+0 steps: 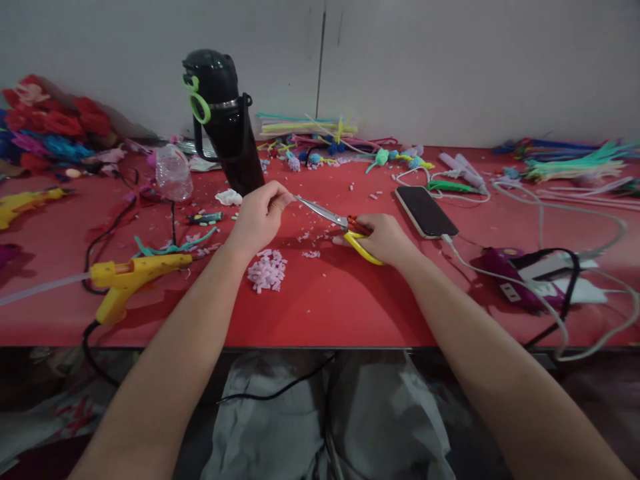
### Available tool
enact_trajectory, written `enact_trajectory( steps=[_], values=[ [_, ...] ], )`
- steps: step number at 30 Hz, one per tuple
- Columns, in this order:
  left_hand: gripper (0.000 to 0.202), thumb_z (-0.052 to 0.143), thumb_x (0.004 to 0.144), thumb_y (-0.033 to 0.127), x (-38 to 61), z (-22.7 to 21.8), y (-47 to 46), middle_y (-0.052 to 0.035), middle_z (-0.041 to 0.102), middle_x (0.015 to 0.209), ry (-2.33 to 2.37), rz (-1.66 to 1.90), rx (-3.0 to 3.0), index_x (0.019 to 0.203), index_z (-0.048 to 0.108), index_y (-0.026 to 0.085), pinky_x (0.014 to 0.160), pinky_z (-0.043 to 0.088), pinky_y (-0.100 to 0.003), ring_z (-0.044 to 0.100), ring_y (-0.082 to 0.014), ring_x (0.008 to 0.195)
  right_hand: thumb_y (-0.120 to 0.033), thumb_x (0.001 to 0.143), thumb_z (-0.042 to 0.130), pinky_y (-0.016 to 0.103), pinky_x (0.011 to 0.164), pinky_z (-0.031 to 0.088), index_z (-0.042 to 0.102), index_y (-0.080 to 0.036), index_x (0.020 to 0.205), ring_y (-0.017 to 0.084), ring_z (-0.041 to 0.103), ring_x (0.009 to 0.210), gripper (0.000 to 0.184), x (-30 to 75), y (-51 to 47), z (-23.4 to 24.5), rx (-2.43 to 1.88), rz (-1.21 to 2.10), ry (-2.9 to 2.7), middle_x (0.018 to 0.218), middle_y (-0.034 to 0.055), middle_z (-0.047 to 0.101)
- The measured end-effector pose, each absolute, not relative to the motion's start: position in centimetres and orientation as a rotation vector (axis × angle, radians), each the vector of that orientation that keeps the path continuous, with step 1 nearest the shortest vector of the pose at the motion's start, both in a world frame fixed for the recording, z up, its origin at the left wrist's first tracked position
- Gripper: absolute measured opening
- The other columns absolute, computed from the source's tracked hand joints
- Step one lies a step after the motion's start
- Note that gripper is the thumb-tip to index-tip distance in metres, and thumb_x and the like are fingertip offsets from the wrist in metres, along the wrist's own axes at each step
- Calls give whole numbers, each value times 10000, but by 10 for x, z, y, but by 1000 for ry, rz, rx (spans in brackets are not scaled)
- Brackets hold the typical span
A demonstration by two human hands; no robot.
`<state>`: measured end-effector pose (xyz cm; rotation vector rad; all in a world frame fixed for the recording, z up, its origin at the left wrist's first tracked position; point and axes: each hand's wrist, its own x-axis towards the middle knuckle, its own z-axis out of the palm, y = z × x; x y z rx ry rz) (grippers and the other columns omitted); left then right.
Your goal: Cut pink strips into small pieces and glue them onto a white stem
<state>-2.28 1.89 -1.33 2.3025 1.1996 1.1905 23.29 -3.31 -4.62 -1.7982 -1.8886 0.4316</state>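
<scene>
My right hand (380,237) grips a pair of scissors (325,212) with yellow and red handles, the blades pointing left and nearly together. Their tip reaches the fingertips of my left hand (263,213), which are pinched together. Whatever sits in that pinch is too small to make out. Below my left wrist lies a pile of short pale lilac pieces (267,271) on the red tabletop (320,313). A smaller scatter of lilac bits (311,254) lies under the scissors.
A black bottle (227,127) stands behind my left hand. To the left lies a yellow glue gun (130,277); to the right, a phone (427,211) on a cable and a purple glue gun (520,280). Bundles of pipe cleaners (575,160) line the back.
</scene>
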Motion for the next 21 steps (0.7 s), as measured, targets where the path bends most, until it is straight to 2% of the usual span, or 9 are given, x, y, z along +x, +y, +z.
enact_trajectory(
  steps=[6,11,14,17,21],
  values=[
    [151,556,907,275,-31,-8,21,9,557,657,1175,1060,2299,813,626,180,604,377,-256,464,-111,610,-800,658,656,286,539,198,450,-202,612,109,299,576,634,230,-36,-42,-1803,410,-1841,584,-25,374],
    [230,649,801,374,-55,3,20,-3,612,614,1094,453,2178,699,684,170,597,395,-261,512,-123,592,-802,657,642,282,537,199,437,-201,611,108,293,581,636,229,-35,-42,-1800,391,-1851,586,-28,375],
    [290,670,757,411,-67,7,20,9,556,541,1148,337,2109,582,646,182,567,370,-263,486,-117,547,-794,658,641,279,538,209,428,-205,617,109,295,582,627,230,-33,-44,-1786,399,-1850,582,-29,379],
    [408,675,741,444,-71,5,22,23,424,460,1242,281,2116,459,530,186,513,303,-271,397,-107,483,-782,662,644,276,537,212,416,-208,618,110,299,582,619,231,-32,-47,-1781,389,-1853,580,-31,380],
    [512,688,729,472,-70,1,25,35,314,454,1372,303,2177,437,373,193,483,234,-280,321,-103,462,-772,670,646,275,536,217,419,-208,619,111,316,580,610,231,-33,-47,-1799,382,-1859,579,-30,395]
  ],
)
